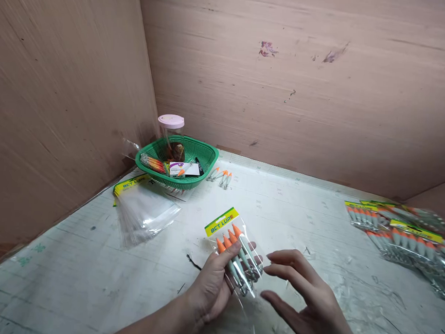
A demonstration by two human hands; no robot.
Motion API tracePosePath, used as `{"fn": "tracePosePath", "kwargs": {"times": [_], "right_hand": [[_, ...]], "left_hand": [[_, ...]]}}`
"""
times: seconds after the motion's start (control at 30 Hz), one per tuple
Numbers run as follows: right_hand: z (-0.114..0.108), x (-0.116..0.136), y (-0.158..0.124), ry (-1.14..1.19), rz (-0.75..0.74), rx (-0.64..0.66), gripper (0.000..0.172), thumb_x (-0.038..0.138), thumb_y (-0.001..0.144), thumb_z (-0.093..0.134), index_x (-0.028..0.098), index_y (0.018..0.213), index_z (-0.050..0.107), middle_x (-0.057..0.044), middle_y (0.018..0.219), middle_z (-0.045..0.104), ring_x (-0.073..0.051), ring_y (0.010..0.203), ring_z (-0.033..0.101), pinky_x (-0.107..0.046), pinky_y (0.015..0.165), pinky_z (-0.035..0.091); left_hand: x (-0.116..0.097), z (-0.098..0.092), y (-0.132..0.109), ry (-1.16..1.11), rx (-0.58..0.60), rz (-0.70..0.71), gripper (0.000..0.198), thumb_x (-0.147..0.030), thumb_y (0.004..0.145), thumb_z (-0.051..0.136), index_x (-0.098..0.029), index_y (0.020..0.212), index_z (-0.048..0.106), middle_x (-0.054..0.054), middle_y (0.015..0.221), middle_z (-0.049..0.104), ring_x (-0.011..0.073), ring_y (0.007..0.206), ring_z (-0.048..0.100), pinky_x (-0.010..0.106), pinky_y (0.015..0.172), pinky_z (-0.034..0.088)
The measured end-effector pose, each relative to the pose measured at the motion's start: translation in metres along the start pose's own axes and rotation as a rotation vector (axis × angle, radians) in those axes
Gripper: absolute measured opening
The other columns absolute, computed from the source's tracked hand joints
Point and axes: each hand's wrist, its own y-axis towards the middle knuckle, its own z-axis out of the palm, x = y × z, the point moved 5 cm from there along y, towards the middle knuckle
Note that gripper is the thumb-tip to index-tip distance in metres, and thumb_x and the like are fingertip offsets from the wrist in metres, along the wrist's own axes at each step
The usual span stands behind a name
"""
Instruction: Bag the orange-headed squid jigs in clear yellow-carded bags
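Observation:
My left hand (pixel 211 283) grips a clear plastic packet (pixel 234 248) with a yellow "BCT LURE" header; inside lie several orange-tipped, pale-bodied fishing lures. The packet tilts up and to the left above the table. My right hand (pixel 305 299) hovers just right of the packet, its fingers spread and curved toward the packet's lower end, holding nothing.
A green mesh basket (pixel 204 154) with a pink-lidded jar (pixel 171 136), a small box and lures stands at the back left. Empty clear bags (pixel 142 208) lie stacked before it. A few loose lures (pixel 222 176) rest beside the basket. Filled packets (pixel 399 229) pile at the right. Wooden walls enclose the table.

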Motion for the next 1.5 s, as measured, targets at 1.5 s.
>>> {"fn": "tracePosePath", "kwargs": {"times": [1.5], "right_hand": [[0.000, -0.007, 0.006, 0.132, 0.127, -0.003, 0.015, 0.018, 0.082, 0.062, 0.022, 0.096, 0.058, -0.003, 0.086, 0.057, -0.012, 0.064, 0.057, -0.023, 0.055, 0.053]], "left_hand": [[0.007, 0.002, -0.001, -0.032, 0.039, -0.029, 0.027, -0.024, 0.086, 0.057, -0.004, 0.102, 0.064, 0.017, 0.089, 0.073, 0.0265, 0.083, 0.070, 0.041, 0.083, 0.053]]}}
